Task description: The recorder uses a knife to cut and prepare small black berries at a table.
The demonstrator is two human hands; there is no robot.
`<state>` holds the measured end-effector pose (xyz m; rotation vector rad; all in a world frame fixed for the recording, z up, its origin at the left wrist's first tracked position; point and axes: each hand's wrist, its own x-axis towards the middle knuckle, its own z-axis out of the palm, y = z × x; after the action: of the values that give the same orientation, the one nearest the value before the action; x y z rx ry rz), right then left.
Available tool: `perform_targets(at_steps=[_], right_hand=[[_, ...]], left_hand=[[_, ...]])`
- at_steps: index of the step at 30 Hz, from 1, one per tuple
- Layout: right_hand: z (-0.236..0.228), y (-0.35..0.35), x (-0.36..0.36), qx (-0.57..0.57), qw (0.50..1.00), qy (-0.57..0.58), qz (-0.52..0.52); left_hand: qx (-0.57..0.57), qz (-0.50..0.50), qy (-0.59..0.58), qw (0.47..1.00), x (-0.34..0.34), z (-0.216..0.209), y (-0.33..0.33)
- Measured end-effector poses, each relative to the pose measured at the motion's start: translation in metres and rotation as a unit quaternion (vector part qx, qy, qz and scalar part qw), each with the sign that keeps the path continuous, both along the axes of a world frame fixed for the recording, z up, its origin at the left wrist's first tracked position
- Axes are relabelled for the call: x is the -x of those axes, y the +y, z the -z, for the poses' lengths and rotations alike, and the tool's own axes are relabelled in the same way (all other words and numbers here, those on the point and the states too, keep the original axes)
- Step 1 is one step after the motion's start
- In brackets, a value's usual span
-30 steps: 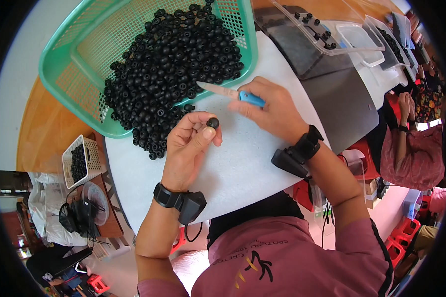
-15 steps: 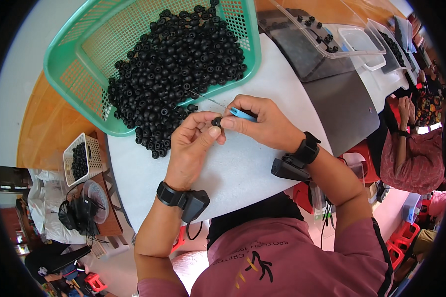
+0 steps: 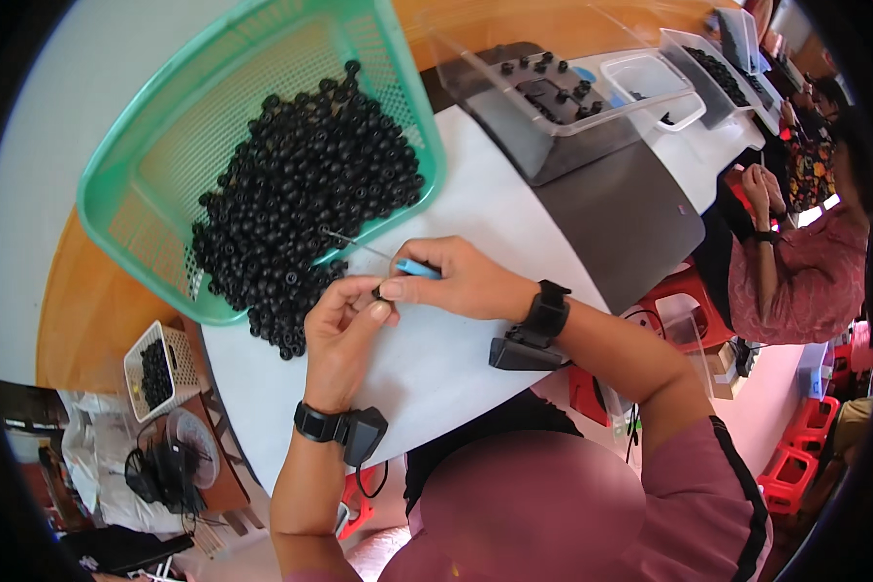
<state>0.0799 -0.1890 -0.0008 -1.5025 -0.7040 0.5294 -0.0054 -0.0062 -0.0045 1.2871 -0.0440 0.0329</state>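
Between the fingertips of my left hand [image 3: 338,335] is a small round black part [image 3: 378,293], mostly covered by thumb and fingers. My right hand [image 3: 470,281] is closed around a blue-handled tool [image 3: 418,269] with a thin metal shaft. Its shaft points up and left, with the tip over the black pieces. The right thumb and a fingertip also meet the small part, so both hands touch there. Just beyond them, a heap of similar black pieces with holes [image 3: 306,184] fills a tilted green plastic basket [image 3: 429,145] and spills onto the white tabletop [image 3: 427,388].
To the right stand a clear plastic box [image 3: 543,136] with some black pieces and a dark grey board [image 3: 621,213]. A white basket [image 3: 172,373] of black pieces is at the left. Another person [image 3: 795,276] sits at the far right. Red stools [image 3: 786,475] are beyond.
The whole view has shifted, so table, basket and hands sit differently in it. Both hands keep nearly the same pose, fingertips together on the black part, with the blue-handled tool still in the right.
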Motion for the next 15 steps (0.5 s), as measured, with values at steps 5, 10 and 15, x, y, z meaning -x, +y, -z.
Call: perform_targets(at_steps=[5, 10, 15], right_hand=[[-0.008, -0.002, 0.001, -0.071, 0.991, 0.111, 0.002], [0.0, -0.006, -0.013, -0.12, 0.949, 0.278, 0.094], [0.003, -0.007, -0.016, -0.129, 0.949, 0.279, 0.073]], left_hand=[[-0.013, -0.007, -0.007, 1.0, 0.002, -0.012, -0.006], [-0.104, 0.005, -0.023, 0.994, -0.01, -0.066, -0.035], [-0.135, 0.022, -0.07, 0.988, -0.073, -0.123, -0.081]])
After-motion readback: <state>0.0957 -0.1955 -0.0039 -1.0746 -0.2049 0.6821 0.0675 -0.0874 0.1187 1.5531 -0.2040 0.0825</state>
